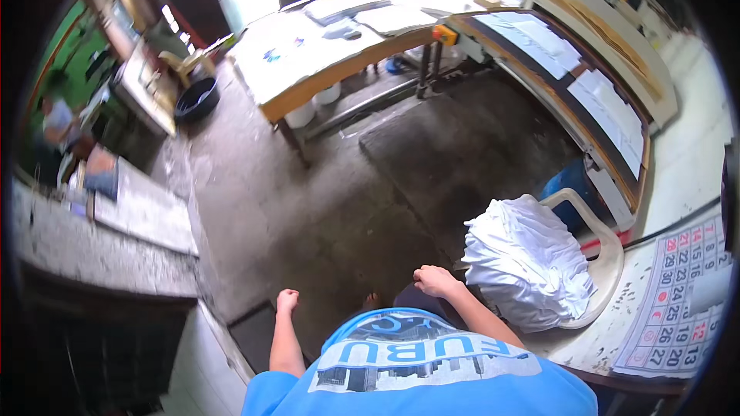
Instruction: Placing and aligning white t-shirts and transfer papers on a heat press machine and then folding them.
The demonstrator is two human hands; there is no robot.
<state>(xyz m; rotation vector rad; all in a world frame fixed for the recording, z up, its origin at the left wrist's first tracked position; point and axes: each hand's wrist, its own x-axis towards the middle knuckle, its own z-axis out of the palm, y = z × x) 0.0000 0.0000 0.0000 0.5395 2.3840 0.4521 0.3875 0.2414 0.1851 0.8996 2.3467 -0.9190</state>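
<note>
Both of my arms hang forward over the dark floor. My left hand (287, 300) is closed in a loose fist, and no object shows in it. Curled the same way, my right hand (434, 281) also shows nothing between its fingers. Nearest to the right hand is a heap of white cloth (528, 262), piled on a white plastic chair (613, 250). A small gap separates that hand from the heap.
Ahead stands a long table (324, 69) with white sheets. On the right, a flat framed machine (570, 85) carries white fabric pieces, near a wall calendar sheet (671, 300). A black tub (197, 100) and a pale ledge (139, 212) are on the left, with a seated person (60, 119) beyond.
</note>
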